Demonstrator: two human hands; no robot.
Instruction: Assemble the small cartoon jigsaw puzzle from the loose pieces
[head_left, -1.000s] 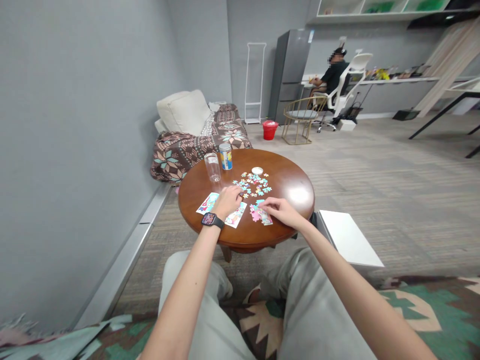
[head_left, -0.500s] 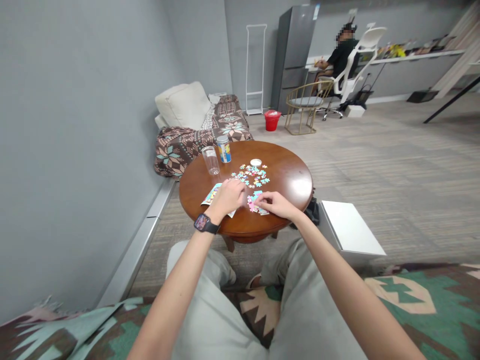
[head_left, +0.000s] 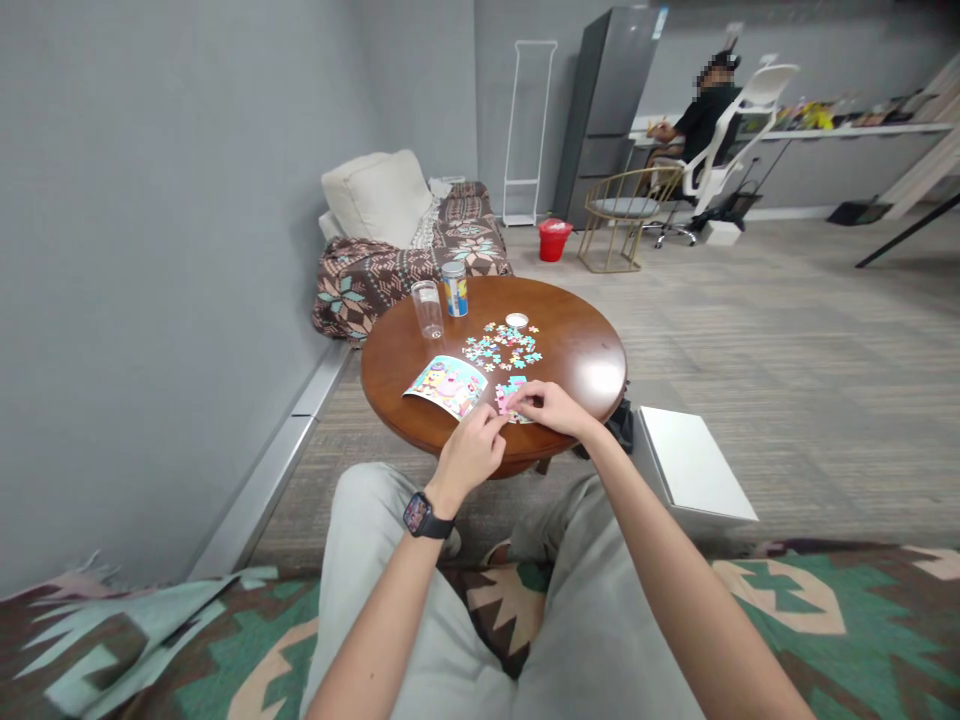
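Round wooden tabletop bearing scattered jigsaw pieces, a picture card and a glass tumbler. Pink jigsaw pieces are touched by the narrowly closed right hand; the left hand is curled just beside them. Any grip is indiscernible.

A clear drinking glass and a blue-and-yellow can stand at the far left of the round wooden counter. Behind them is a sofa with a patterned blanket. Farther back are a steel fridge, a red bucket and a gold wire chair. A person sits at a far desk. A white box lies near right.
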